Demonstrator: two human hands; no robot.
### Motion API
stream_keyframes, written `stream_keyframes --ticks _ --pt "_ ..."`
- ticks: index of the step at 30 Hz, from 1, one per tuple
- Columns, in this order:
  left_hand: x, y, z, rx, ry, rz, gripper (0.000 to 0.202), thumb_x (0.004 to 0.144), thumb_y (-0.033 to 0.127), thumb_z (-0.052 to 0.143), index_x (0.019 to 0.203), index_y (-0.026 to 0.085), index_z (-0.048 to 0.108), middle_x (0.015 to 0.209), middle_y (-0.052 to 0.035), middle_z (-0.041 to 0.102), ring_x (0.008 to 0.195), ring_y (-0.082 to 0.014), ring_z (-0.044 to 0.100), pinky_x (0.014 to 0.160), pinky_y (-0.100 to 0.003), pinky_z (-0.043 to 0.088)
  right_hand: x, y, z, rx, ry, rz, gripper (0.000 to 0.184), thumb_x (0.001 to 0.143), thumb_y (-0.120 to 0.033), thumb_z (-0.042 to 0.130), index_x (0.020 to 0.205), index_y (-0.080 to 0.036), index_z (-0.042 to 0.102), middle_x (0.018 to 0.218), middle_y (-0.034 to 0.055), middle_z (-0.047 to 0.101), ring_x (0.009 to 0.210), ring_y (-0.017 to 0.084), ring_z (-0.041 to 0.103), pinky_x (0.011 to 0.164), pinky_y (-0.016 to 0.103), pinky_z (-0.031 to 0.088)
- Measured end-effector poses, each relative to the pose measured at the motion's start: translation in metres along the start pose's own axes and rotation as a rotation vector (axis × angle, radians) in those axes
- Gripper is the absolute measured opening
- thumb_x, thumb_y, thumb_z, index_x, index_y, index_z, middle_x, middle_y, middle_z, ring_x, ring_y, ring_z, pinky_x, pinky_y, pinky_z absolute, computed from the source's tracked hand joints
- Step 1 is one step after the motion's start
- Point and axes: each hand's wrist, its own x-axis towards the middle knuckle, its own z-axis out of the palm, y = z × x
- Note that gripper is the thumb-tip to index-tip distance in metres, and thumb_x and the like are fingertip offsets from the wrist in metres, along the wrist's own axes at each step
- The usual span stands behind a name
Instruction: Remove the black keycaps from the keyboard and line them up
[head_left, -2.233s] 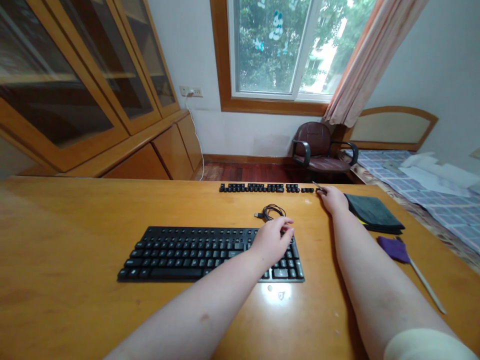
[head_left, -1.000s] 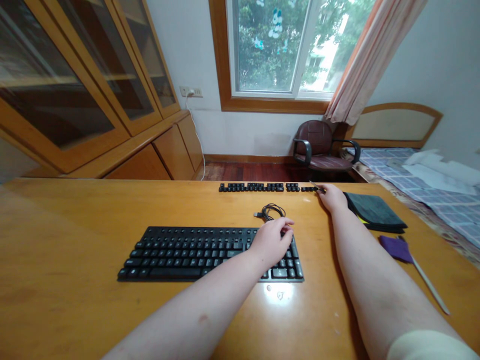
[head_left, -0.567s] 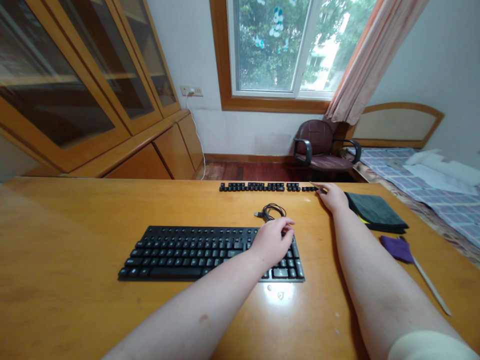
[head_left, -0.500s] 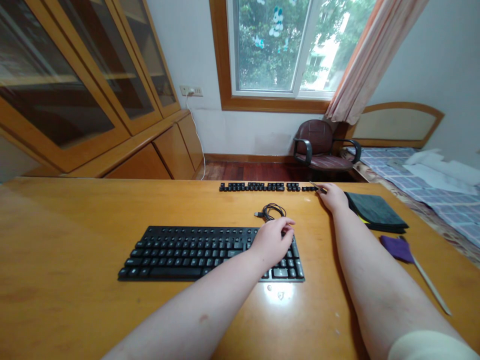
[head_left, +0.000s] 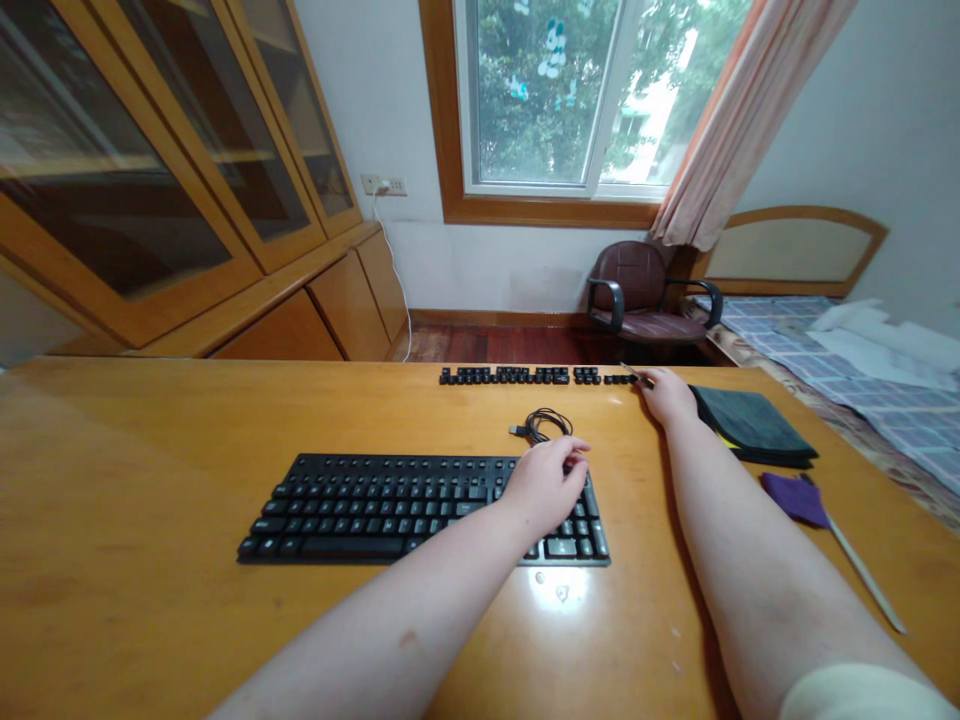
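Note:
A black keyboard (head_left: 352,510) lies on the wooden desk; its top row shows bare key stems without caps. My left hand (head_left: 547,485) rests over the right end of the keyboard, fingers loosely bent and apart, covering some keys. Along the far desk edge runs a row of loose black keycaps (head_left: 514,375). My right hand (head_left: 667,395) reaches to the right end of that row, its fingers pinched on a thin, pointed tool (head_left: 627,370) whose exact kind is too small to tell. Beside the keyboard's back edge is a coiled black USB cable (head_left: 544,424).
At the right lie a folded dark cloth (head_left: 754,420) and a purple cloth piece (head_left: 795,498) with a pale stick. Beyond the desk stand a maroon armchair (head_left: 634,290) and a bed (head_left: 840,340). A glass-door cabinet (head_left: 247,255) is at the left.

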Motion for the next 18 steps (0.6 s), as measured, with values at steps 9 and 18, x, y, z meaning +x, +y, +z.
stream_keyframes --ticks 9,18 --pt "-0.0002 -0.0017 0.0014 0.013 0.019 0.022 0.024 0.083 0.022 0.047 0.103 0.02 0.06 0.091 -0.0025 0.067 0.087 -0.0168 0.061 0.08 -0.029 0.047 0.0012 0.0028 0.0008 -0.012 -0.006 -0.004 0.027 0.079 -0.03 0.05 0.1 -0.021 0.066 0.103 0.0074 0.063 0.089 0.021 0.057 0.073 0.029 0.043" --pt "0.0001 -0.0012 0.0007 0.01 0.007 0.018 0.024 0.083 0.022 0.047 0.103 0.02 0.06 0.092 -0.0026 0.067 0.088 -0.017 0.061 0.08 -0.029 0.047 -0.0001 0.0009 -0.0016 -0.005 -0.027 -0.002 0.03 0.08 -0.032 0.049 0.103 -0.021 0.065 0.105 0.0079 0.063 0.092 0.023 0.058 0.075 0.031 0.043"
